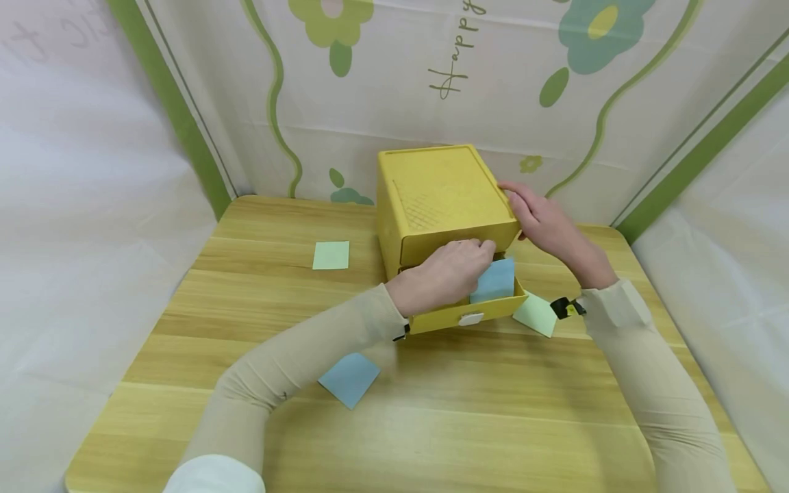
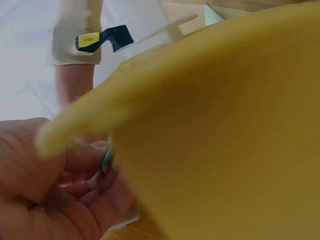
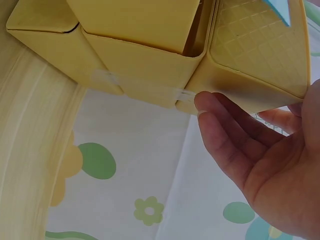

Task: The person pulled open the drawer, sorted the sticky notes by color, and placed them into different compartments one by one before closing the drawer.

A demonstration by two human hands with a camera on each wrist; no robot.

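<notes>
A yellow desktop drawer box stands at the back of the table, with its lower drawer pulled out. Over that drawer, my left hand pinches a blue paper note between thumb and fingers. In the left wrist view only a thin teal edge of the note shows, as a blurred yellow panel covers much of the picture. My right hand rests against the box's right side near the top edge. Its fingers lie fairly straight along that side in the right wrist view.
A pale green note lies left of the box, and another green note by the drawer's right corner. Nearer the front is a blue note. The drawer has a white knob. Behind the box hangs a flowered curtain.
</notes>
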